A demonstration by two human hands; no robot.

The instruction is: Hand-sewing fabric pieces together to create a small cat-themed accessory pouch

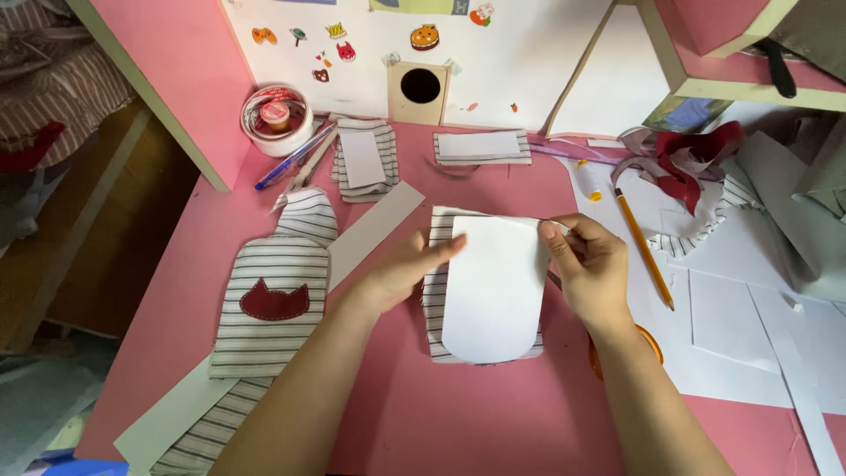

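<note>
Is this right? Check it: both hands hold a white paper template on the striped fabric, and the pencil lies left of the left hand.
Not quite. The pencil lies right of the right hand, not left of the left hand. The head view shows it. Both hands do hold the white paper template on the striped fabric.

I see pink table [458, 414] | striped fabric pieces [273, 308] left of my hands | white paper sheets [740, 335], yellow pencil [643, 247] to their right | tape roll [276, 119] beyond-left.

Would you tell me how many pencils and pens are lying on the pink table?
2: a yellow pencil right of the right hand, and a blue pen beside the tape roll. Others may be hidden.
</note>
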